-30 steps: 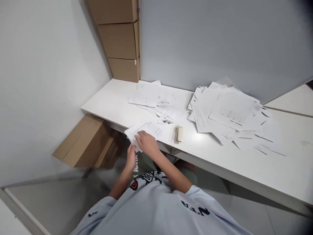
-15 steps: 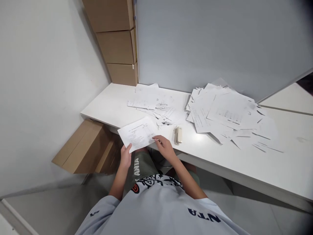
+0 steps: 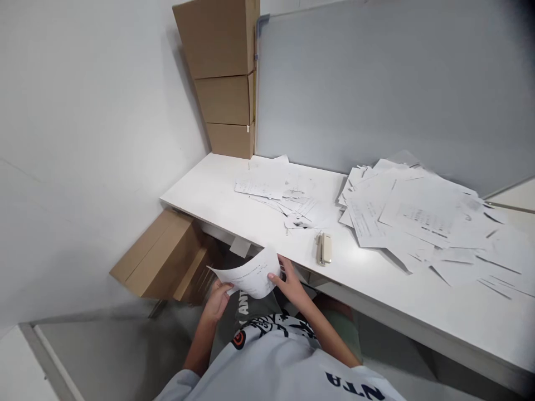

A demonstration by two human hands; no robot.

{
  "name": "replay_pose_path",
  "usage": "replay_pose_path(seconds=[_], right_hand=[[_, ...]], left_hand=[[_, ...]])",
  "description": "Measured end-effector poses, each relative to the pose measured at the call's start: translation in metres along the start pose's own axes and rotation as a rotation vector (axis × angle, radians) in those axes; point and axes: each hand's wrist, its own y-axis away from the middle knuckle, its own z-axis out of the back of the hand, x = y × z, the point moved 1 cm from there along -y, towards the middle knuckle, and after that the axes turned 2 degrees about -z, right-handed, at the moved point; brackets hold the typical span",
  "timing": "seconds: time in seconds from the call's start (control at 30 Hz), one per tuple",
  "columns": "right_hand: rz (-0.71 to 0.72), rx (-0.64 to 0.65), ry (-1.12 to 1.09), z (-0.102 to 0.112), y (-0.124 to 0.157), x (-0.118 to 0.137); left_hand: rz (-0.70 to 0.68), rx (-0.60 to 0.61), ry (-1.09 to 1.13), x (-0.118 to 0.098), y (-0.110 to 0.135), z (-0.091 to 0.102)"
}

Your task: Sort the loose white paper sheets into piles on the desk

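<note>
A printed sheet of paper (image 3: 249, 276) is held just off the front edge of the white desk (image 3: 418, 301), over my lap. My left hand (image 3: 218, 299) grips its lower left edge with closed fingers. My right hand (image 3: 289, 283) pinches its right edge. A beige stapler (image 3: 324, 248) lies on the desk a short way right of my right hand. Behind it lies a small loose pile of papers (image 3: 284, 192), and a larger spread of papers (image 3: 422, 214) covers the desk to the right.
Three stacked cardboard boxes (image 3: 225, 78) stand at the back left corner against a grey partition panel (image 3: 376, 89). A flat cardboard box (image 3: 161, 256) sits under the desk on the left. A white wall closes the left side.
The sheet was lifted off the desk edge and brought down toward my lap, both hands moving with it. The camera view tilted up and shifted left.
</note>
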Motion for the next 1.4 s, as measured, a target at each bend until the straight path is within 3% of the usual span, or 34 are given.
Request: replay_pose_path(seconds=[0.13,0.2,0.33,0.43,0.5,0.63,0.83,1.0,1.17,1.27,1.4], right_hand=[[-0.107,0.254,-0.33,-0.002,-0.003,0.01],[-0.102,0.27,-0.343,0.006,-0.002,0.016],[0.006,-0.018,-0.204,0.036,-0.004,0.032],[0.134,-0.262,-0.07,0.053,-0.016,0.044],[0.224,-0.342,0.0,0.056,-0.03,0.047],[0.238,-0.379,0.078,0.05,-0.054,0.036],[0.297,-0.216,0.053,0.055,-0.063,0.026],[0.335,-0.216,0.092,0.061,-0.058,0.046],[0.337,-0.147,0.154,0.077,-0.015,0.064],[0.158,-0.214,0.06,0.098,0.03,0.043],[-0.16,-0.375,0.04,0.125,0.088,-0.005]], left_hand=[[0.06,0.048,-0.01,-0.011,-0.002,0.0],[0.047,0.074,-0.044,-0.016,-0.006,-0.003],[-0.053,0.06,-0.001,-0.029,-0.026,-0.03],[-0.239,0.059,0.034,-0.047,-0.054,-0.069],[-0.407,0.048,-0.03,-0.061,-0.078,-0.097],[-0.628,-0.048,-0.355,-0.075,-0.122,-0.13],[-0.57,0.015,-0.508,-0.058,-0.147,-0.128],[-0.635,0.041,-0.382,-0.054,-0.143,-0.126],[-0.788,0.02,-0.274,-0.047,-0.112,-0.128],[-0.789,0.086,-0.358,-0.029,-0.087,-0.123],[-0.641,0.315,-0.548,0.006,-0.053,-0.119]])
